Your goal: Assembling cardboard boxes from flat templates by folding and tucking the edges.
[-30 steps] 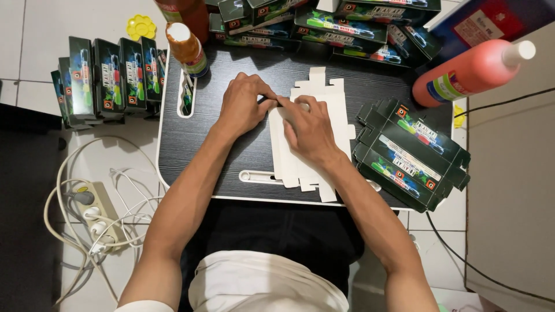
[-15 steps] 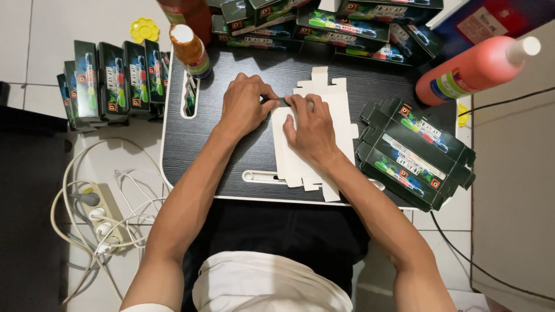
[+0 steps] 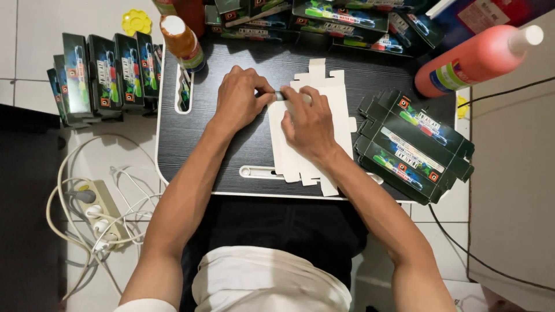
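Looking down, we've got a dark bench (image 3: 231, 156) with a flat white cardboard box blank (image 3: 335, 115) lying across its middle. Stacks of folded dark boxes (image 3: 413, 147) sit just right of it. Our right hand (image 3: 309, 124) presses flat on the blank, fingers together. Our left hand (image 3: 240, 98) pinches a small grey tool (image 3: 280, 96) at the blank's left edge.

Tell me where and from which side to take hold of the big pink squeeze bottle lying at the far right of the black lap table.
Grip the pink squeeze bottle around the middle of its round body, from above. It lies tilted on its side, white cap up and right, its base by the stack of flat printed cartons, so the fingers can close across its width there.
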